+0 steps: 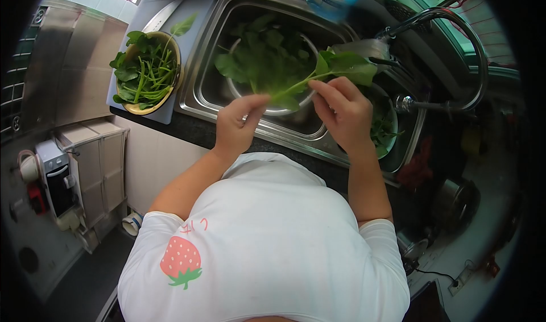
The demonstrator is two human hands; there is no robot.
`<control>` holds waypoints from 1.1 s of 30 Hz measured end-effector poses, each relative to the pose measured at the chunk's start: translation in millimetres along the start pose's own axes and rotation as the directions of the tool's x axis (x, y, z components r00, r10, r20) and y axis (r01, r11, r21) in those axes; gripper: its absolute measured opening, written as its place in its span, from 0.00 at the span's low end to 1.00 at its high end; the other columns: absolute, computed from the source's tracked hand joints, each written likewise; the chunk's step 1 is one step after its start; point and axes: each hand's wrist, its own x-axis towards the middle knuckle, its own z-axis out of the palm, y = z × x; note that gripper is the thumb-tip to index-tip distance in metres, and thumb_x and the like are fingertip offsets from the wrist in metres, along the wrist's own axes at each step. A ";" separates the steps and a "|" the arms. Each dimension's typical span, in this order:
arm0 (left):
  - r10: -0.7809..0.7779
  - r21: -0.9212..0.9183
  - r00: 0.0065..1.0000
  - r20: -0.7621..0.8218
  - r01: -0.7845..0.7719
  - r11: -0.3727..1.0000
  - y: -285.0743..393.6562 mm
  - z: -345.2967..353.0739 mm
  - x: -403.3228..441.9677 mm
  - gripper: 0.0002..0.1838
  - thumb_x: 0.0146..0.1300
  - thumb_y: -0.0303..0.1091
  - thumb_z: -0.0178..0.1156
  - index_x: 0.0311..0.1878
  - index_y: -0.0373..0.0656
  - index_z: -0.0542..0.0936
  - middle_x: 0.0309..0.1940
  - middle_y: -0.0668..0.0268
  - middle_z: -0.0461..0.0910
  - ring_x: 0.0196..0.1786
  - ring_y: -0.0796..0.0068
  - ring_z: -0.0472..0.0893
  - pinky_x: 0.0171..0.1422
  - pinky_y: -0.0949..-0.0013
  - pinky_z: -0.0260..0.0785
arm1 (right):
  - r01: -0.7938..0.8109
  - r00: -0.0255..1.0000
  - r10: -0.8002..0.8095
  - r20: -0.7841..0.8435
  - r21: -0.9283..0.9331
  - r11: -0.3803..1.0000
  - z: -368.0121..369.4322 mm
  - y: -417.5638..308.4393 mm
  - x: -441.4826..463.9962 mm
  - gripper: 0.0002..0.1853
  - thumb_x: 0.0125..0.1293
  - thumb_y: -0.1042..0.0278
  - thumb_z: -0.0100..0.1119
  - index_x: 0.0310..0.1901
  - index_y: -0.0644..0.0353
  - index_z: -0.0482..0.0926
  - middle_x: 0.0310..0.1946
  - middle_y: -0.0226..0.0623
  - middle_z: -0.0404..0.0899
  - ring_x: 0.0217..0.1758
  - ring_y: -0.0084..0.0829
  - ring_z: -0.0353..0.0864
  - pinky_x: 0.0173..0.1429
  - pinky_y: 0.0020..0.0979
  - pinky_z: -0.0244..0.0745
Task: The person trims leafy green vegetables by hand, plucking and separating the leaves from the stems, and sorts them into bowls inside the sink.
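The left hand [236,124] and right hand [348,113] pinch a green stem [297,87] stretched between their fingers [324,89], leaves [351,67] poking past the right ones.

The sink [296,143], top middle, and tap [484,66], upper right, are shiny metal. The leaf [355,67], right of the middle, looks smooth. The shirt [273,237], at the bottom, is matt cloth.

Head view, looking down, near the sink [192,89]
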 end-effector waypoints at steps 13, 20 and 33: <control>-0.246 -0.367 0.961 0.125 0.275 0.889 4.4 1.9 2.5 0.07 0.55 0.22 0.61 0.38 0.38 0.81 0.34 0.65 0.80 0.37 0.75 0.78 0.41 0.72 0.70 | 0.224 0.936 -0.168 0.308 -0.156 0.962 34.4 7.6 -17.3 0.09 0.37 0.70 0.64 0.24 0.53 0.76 0.25 0.24 0.69 0.27 0.25 0.71 0.27 0.26 0.69; -0.425 -0.615 0.852 0.305 0.517 0.595 -26.9 13.2 -2.2 0.09 0.60 0.30 0.61 0.41 0.37 0.80 0.29 0.71 0.76 0.33 0.84 0.73 0.39 0.80 0.65 | -0.266 0.939 0.177 0.296 0.295 0.918 72.4 16.8 -51.7 0.02 0.47 0.73 0.60 0.25 0.57 0.77 0.28 0.30 0.71 0.28 0.25 0.72 0.27 0.28 0.67; -0.596 -0.856 0.802 0.044 0.338 0.392 -61.6 -47.9 41.5 0.09 0.68 0.35 0.48 0.34 0.42 0.74 0.28 0.65 0.75 0.33 0.71 0.75 0.44 0.66 0.70 | -0.601 0.647 0.614 0.451 -0.194 0.775 175.4 136.2 -36.3 0.09 0.60 0.60 0.52 0.37 0.52 0.79 0.30 0.34 0.79 0.37 0.34 0.81 0.37 0.35 0.72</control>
